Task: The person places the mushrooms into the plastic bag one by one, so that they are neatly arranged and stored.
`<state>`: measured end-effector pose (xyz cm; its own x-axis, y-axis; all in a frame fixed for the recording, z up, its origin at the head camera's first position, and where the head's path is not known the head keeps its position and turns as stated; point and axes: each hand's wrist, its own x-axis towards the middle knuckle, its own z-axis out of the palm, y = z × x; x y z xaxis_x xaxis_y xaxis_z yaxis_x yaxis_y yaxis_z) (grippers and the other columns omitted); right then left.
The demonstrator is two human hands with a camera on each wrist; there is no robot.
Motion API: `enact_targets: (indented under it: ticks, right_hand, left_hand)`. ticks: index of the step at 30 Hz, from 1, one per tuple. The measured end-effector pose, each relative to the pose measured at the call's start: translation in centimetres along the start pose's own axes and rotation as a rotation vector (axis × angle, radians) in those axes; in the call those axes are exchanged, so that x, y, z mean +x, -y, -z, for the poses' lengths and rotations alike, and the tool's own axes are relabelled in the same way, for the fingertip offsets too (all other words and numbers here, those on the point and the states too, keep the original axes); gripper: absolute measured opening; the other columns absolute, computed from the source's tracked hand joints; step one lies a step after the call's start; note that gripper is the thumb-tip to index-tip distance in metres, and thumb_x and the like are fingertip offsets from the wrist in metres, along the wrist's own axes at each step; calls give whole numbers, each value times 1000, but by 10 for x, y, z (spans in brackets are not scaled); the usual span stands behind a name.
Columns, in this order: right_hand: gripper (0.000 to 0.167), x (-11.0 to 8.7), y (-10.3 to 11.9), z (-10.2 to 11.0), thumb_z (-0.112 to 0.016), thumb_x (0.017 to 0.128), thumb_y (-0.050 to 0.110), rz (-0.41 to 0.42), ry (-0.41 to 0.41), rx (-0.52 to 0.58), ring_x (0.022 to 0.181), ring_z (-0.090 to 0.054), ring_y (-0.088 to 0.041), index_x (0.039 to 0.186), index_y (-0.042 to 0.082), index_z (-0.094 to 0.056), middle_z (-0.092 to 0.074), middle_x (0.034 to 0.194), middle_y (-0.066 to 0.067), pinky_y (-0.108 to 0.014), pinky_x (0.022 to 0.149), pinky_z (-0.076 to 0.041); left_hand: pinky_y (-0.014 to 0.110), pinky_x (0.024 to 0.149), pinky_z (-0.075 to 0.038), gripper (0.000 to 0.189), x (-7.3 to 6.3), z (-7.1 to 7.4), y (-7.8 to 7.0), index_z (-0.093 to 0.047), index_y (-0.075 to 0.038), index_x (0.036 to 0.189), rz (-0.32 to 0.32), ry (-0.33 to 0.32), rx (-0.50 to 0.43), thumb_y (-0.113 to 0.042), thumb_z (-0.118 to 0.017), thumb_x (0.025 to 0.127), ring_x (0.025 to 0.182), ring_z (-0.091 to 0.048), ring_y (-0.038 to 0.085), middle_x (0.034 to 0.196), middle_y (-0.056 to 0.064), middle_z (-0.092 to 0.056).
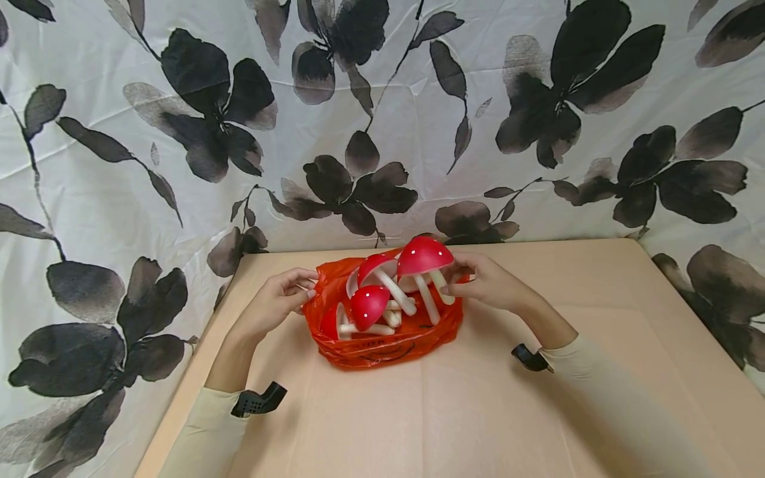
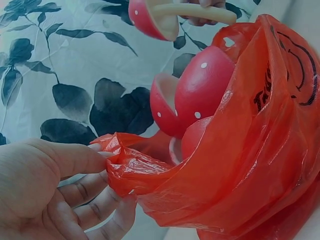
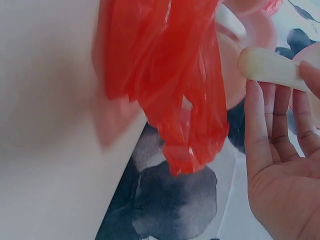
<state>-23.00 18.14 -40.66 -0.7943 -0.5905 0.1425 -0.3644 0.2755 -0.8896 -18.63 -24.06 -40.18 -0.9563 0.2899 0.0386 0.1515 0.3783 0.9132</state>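
A red plastic bag [image 1: 388,348] sits open on the table, filled with several toy mushrooms that have red, white-dotted caps and pale stems. My left hand [image 1: 276,300] pinches the bag's left rim between thumb and fingers; in the left wrist view the crumpled edge [image 2: 135,167] lies at the fingertips. At the bag's right side my right hand [image 1: 493,282] holds one mushroom [image 2: 155,20] by its stem [image 3: 272,66], thumb on one side and fingers on the other. Another mushroom [image 1: 370,307] lies at the front of the pile, partly covering others.
The light wooden-toned table [image 1: 478,411] extends around the bag. A white cloth with dark flowers [image 1: 442,113] hangs behind the table's far edge. Black wrist cameras [image 1: 259,400] are strapped over both pale sleeves.
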Motion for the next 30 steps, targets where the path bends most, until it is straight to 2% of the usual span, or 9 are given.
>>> enact_targets:
  ticks: [6,15,26,30]
  right_hand:
    - [32,5,-4,-15,-77,89,13,-19,3,-5,99,-63,-29,119,10,-67,-68,108,-7,-35,82,-59]
    - [29,10,-7,-40,-78,89,15,-47,-9,-9,99,-63,-27,115,12,-67,-68,108,-5,-40,87,-58]
    - [25,9,-7,-59,-78,87,10,-142,-50,-8,94,-63,-26,109,12,-66,-67,99,-6,-35,79,-59]
    - [26,8,-11,-64,-78,87,11,-182,-55,-13,90,-63,-25,111,9,-66,-68,98,-6,-34,76,-60]
  left_hand:
    - [32,71,-61,29,-1,0,-1,-62,1,127,-5,-3,9,-1,-62,98,85,-69,25,109,24,-65]
    - [31,71,-61,30,-3,1,1,-61,1,128,-10,-1,6,0,-61,98,85,-69,25,108,25,-65]
    - [33,72,-62,30,-5,3,0,-62,-2,128,-6,6,6,0,-61,98,86,-69,24,109,22,-65]
    - [32,72,-62,30,-5,4,1,-61,-2,129,-5,13,9,0,-60,99,86,-69,24,109,23,-64]
